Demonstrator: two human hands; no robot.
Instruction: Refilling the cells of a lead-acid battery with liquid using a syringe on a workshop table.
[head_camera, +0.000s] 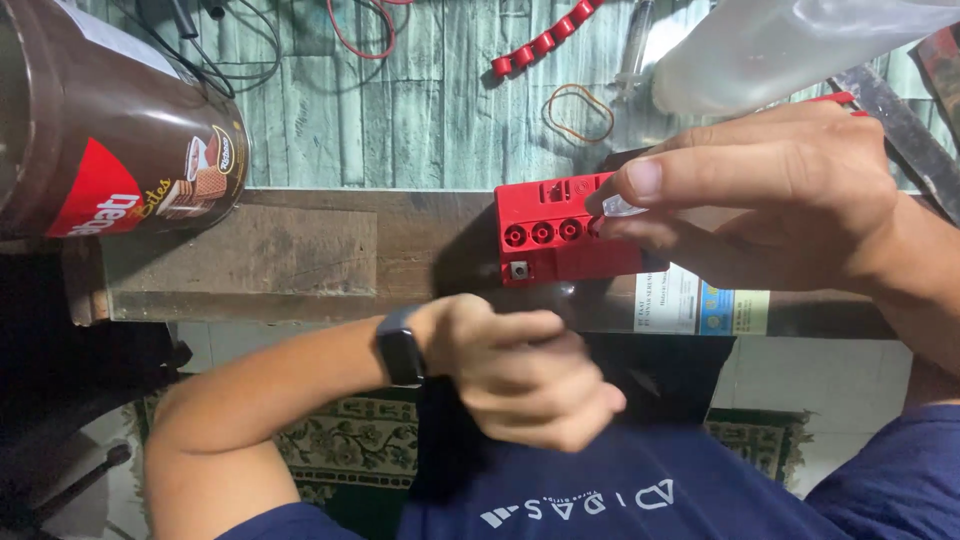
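Note:
A red box-shaped battery top (545, 235) with a row of round holes sits at the table's front edge. My right hand (790, 195) lies over its right side. Thumb and forefinger pinch a small clear plastic piece (622, 207) right at the holes. A white, blue and yellow label (705, 305) shows on the side below the hand. My left hand (520, 375), with a black watch (400, 345) on the wrist, is curled into a fist just below the red top, in front of my dark blue shirt. Nothing shows inside that fist.
A large brown round tin (110, 120) stands at the table's left. At the back lie black cables (215, 50), a red strip of caps (545, 40), a rubber band (578, 110), a syringe (635, 45) and a clear plastic bag (790, 45). A patterned rug (330, 450) covers the floor.

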